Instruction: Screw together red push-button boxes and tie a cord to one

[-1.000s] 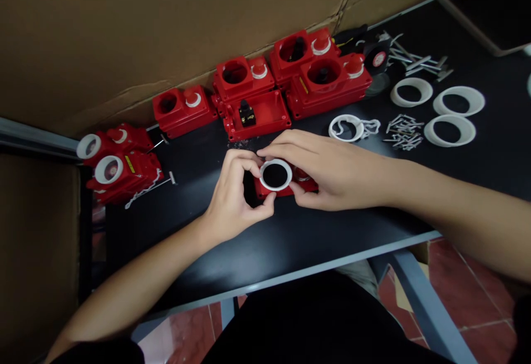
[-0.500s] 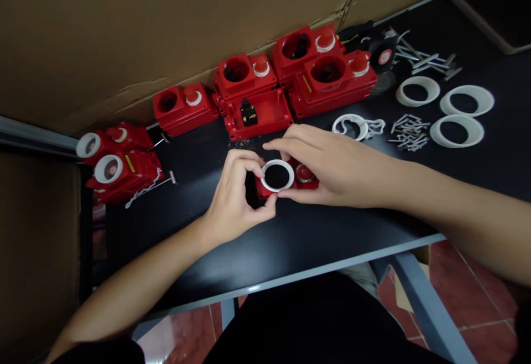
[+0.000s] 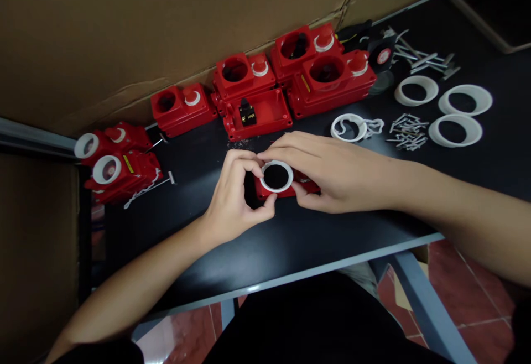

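Observation:
A white plastic ring (image 3: 277, 190) with a black middle sits over the left part of a small red housing (image 3: 307, 190) on the table. My left hand (image 3: 234, 195) curls around the ring's left side, its fingertips at the upper left rim and its thumb low by the housing's front. From the other side my right hand (image 3: 336, 173) closes on the ring, fingers along the top and thumb at the lower right rim. That hand covers most of the housing's right part, including its red knob. Whether the ring is fully seated I cannot tell.
Several red housings (image 3: 332, 82) line the cardboard wall, one an open box (image 3: 269, 112) with a black switch. Two red units with white rings (image 3: 128, 173) stand at left. On the right lie loose white rings (image 3: 477, 101), screws (image 3: 409, 131) and metal T-shaped rods (image 3: 427, 62).
My right hand has shifted its grip: its fingers reach lower and further left over the ring's top, and its thumb has moved from the front to the lower right. My left hand stays put.

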### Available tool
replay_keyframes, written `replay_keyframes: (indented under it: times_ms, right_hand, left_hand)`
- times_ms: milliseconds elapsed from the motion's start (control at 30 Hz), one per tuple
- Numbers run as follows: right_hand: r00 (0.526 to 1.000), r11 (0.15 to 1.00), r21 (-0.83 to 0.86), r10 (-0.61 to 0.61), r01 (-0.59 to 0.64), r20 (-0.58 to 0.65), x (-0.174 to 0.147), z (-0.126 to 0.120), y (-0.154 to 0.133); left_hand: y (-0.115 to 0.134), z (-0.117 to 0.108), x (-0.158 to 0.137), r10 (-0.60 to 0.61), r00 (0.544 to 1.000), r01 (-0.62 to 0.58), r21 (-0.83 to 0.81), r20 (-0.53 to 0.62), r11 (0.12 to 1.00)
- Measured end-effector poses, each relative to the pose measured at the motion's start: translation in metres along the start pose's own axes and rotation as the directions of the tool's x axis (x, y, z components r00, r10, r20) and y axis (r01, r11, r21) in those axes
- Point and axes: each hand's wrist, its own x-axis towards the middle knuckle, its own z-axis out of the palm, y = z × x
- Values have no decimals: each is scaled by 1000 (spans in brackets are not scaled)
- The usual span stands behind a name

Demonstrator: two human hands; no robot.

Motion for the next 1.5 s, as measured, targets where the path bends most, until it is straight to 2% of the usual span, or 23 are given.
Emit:
replay_keyframes:
  times_ms: [733,967,1500]
  right_hand:
    - [999,995,-90,42,-44,-19,-3,2,4]
    - [999,1000,13,29,-29,14,-2,-3,-1]
    - [999,999,-24,45,-46,-10,-3,2,4]
  left_hand:
    - [-1,2,0,25,1000,-25,-8,1,1000]
    - [0,2,0,11,1000,-11,-2,4,1000]
    - [2,1,-2,1,1000,-1,19,25,1000]
